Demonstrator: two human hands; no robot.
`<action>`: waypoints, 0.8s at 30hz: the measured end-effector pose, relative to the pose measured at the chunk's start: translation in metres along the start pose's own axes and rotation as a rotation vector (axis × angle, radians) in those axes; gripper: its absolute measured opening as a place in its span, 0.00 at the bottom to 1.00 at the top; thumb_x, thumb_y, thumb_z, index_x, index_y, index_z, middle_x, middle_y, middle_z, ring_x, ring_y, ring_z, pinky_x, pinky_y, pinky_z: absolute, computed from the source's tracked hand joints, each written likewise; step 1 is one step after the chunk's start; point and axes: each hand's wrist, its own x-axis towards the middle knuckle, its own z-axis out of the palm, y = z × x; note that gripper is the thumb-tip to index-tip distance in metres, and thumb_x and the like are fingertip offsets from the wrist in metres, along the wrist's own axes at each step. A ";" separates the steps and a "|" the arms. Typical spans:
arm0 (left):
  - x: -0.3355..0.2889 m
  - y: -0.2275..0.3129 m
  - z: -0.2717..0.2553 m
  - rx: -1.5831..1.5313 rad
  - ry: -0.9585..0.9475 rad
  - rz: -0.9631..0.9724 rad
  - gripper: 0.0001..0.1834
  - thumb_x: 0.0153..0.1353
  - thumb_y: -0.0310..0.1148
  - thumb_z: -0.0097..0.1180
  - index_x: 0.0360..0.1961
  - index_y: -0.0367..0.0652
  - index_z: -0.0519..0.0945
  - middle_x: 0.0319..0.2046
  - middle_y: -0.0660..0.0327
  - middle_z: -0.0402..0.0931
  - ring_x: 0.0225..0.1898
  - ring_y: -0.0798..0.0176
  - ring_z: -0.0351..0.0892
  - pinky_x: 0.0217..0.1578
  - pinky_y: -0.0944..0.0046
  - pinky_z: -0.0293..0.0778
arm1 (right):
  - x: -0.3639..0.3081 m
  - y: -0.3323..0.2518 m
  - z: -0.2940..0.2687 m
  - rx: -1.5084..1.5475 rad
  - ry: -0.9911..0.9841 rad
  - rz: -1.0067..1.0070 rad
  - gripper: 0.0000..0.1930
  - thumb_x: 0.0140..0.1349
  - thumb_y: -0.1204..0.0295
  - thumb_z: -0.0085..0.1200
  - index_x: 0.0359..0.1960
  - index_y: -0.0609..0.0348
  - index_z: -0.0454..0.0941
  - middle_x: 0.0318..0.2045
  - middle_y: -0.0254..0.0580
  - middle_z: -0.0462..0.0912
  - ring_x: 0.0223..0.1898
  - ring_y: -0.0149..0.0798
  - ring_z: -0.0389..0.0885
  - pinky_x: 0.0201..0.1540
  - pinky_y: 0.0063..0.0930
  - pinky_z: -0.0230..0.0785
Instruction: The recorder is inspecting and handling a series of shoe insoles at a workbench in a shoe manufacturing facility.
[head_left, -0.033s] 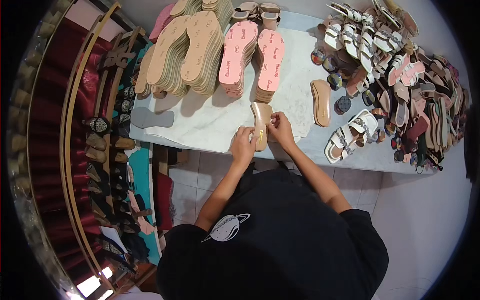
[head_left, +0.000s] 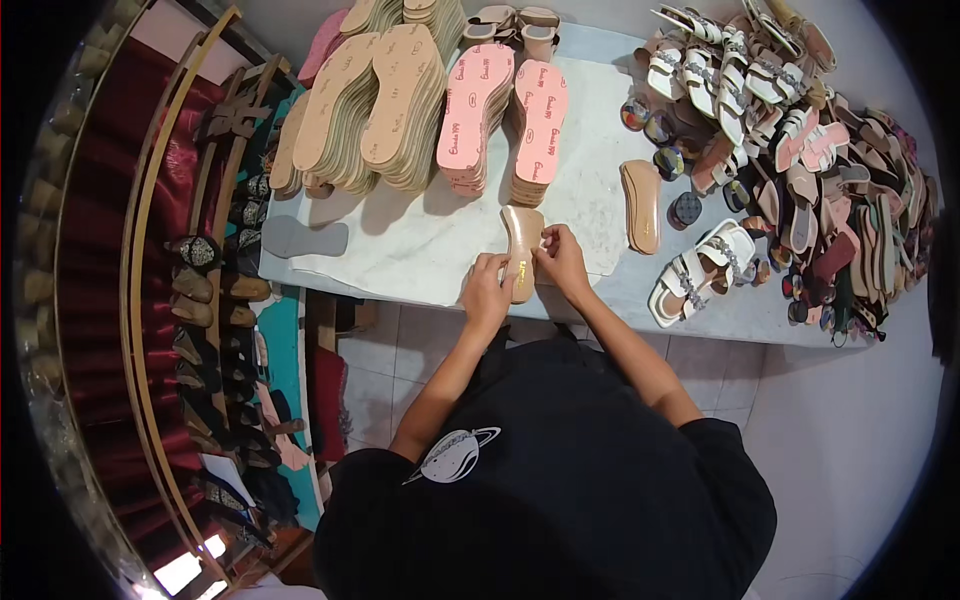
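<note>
A glossy tan insole (head_left: 522,235) with gold print near its heel end lies upright in front of me, close to the table's near edge. My left hand (head_left: 487,292) grips its lower left side, fingertips on the edge. At the opposite edge, the thumb and forefinger of my right hand (head_left: 563,262) are pinched together; whatever small thing is between them is too small to make out. More tan insoles (head_left: 642,205), lying together, rest to the right of my right hand.
Pink printed sole stacks (head_left: 540,120) and taller beige sole stacks (head_left: 405,105) stand beyond my hands. A grey sole piece (head_left: 305,237) lies left. White sandals (head_left: 700,272) sit at right, before a large heap of sandals (head_left: 800,170). Shoe racks (head_left: 215,300) line the left side.
</note>
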 end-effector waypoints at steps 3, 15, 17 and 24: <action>0.006 0.014 -0.001 -0.015 -0.024 0.055 0.14 0.47 0.28 0.61 0.38 0.43 0.77 0.35 0.60 0.73 0.39 0.57 0.75 0.38 0.61 0.71 | -0.004 -0.008 -0.011 -0.014 0.028 -0.007 0.17 0.50 0.75 0.58 0.42 0.63 0.68 0.29 0.41 0.72 0.25 0.34 0.71 0.30 0.26 0.67; 0.039 0.088 0.067 -0.099 -0.285 0.425 0.13 0.51 0.31 0.56 0.40 0.41 0.77 0.41 0.59 0.74 0.44 0.51 0.70 0.45 0.56 0.66 | -0.016 0.010 -0.106 -0.113 0.330 -0.108 0.09 0.54 0.76 0.52 0.37 0.65 0.74 0.29 0.47 0.75 0.27 0.41 0.76 0.32 0.29 0.68; 0.040 0.096 0.083 -0.046 -0.269 0.513 0.16 0.52 0.32 0.55 0.43 0.41 0.77 0.43 0.60 0.73 0.47 0.52 0.69 0.47 0.55 0.63 | -0.015 0.021 -0.119 -0.175 0.394 -0.098 0.09 0.54 0.76 0.52 0.38 0.65 0.74 0.31 0.49 0.75 0.30 0.45 0.76 0.35 0.32 0.68; 0.056 0.104 0.113 0.176 -0.353 0.647 0.40 0.51 0.26 0.47 0.66 0.46 0.48 0.53 0.57 0.67 0.60 0.45 0.57 0.53 0.35 0.44 | -0.012 0.036 -0.137 -0.402 0.441 -0.071 0.21 0.51 0.69 0.57 0.44 0.68 0.69 0.41 0.56 0.70 0.43 0.56 0.70 0.46 0.42 0.64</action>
